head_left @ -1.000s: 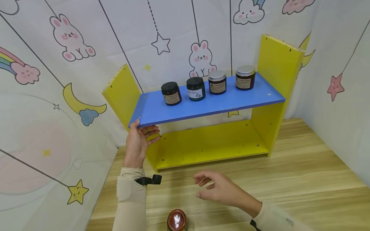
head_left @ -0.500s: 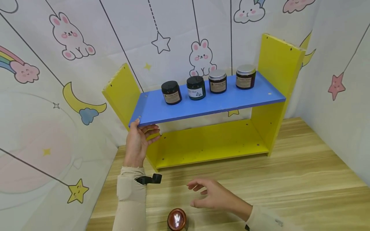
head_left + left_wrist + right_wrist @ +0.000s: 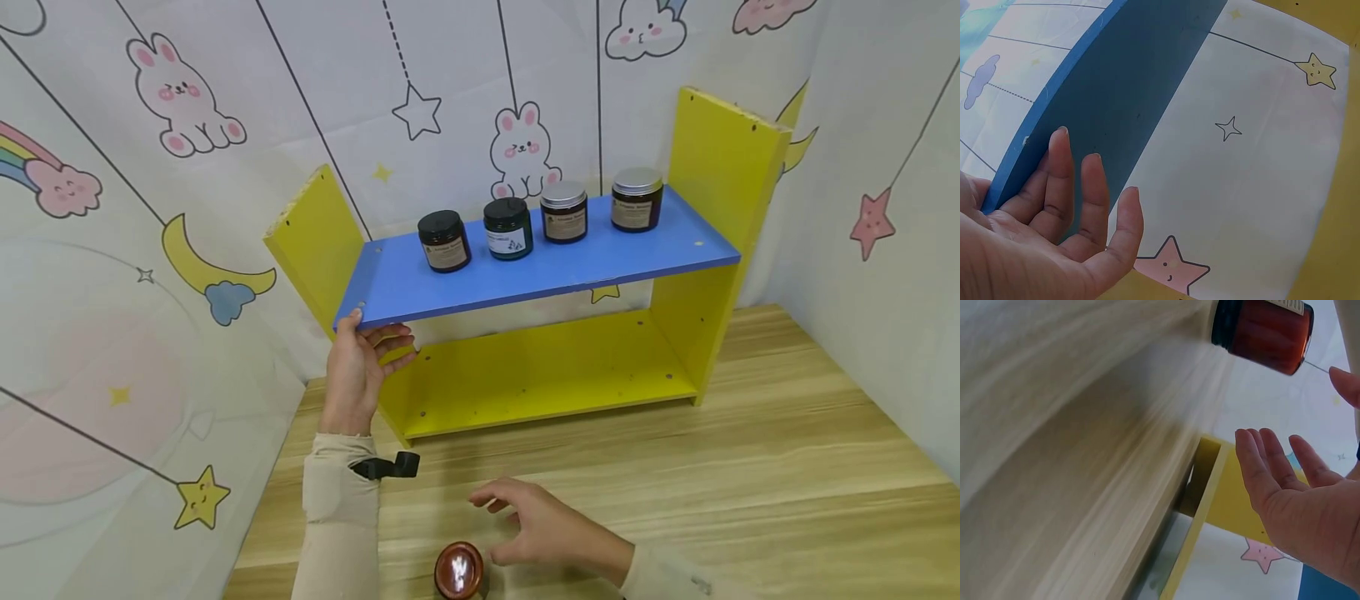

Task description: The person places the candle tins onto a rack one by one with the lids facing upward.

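My left hand grips the front left corner of the blue shelf board, thumb on top and fingers underneath. In the left wrist view those fingers are spread below the board. My right hand is just right of an amber glass jar, fingers and thumb apart with nothing between them. The jar stands upside down on the table, its dark lid against the wood in the right wrist view. Along the blue board stand a black-lidded brown jar, a black-lidded green jar and silver-lidded jars.
The yellow shelf unit has upright side panels rising above the blue board and a yellow lower shelf. It stands at the back of a wood-grain table. Patterned fabric walls enclose the table at the back and sides.
My right hand has moved left and toward the front, closer to the amber jar. My left hand stays on the blue board, and the jars have not moved.
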{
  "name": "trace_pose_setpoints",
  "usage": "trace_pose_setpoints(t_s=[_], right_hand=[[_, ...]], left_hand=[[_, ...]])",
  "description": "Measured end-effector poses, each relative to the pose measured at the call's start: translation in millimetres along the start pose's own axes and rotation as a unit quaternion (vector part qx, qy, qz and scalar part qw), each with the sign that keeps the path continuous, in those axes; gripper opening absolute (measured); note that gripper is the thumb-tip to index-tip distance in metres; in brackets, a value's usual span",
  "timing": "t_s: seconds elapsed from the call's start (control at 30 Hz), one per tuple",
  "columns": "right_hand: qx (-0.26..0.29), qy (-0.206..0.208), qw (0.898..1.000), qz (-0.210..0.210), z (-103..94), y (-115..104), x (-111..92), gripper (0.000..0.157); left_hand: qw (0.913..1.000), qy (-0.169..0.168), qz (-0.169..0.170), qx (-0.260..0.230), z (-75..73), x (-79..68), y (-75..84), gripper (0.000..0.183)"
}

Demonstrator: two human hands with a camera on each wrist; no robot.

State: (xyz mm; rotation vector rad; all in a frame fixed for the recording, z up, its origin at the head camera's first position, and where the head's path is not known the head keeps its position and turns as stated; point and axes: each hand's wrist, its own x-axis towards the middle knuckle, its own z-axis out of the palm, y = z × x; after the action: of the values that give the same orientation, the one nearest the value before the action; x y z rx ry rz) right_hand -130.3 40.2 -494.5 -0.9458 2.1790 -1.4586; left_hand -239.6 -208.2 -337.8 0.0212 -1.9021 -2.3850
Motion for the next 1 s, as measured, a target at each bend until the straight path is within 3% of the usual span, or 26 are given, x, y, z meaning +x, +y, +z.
trace_pose_setpoints(t_s=[0.47, 1.0], right_hand=[[0.037, -0.037, 0.999, -0.001, 15.8, 2, 7, 0.062], [-0.003, -0.050, 0.999, -0.009, 29.7, 0, 10, 0.061]], left_hand=[[1.0000, 0.000, -0.003, -0.004, 0.3, -0.1, 0.9, 0.051], [1.0000, 0.005, 0.000, 0.000, 0.6, -0.5, 0.4, 0.052]])
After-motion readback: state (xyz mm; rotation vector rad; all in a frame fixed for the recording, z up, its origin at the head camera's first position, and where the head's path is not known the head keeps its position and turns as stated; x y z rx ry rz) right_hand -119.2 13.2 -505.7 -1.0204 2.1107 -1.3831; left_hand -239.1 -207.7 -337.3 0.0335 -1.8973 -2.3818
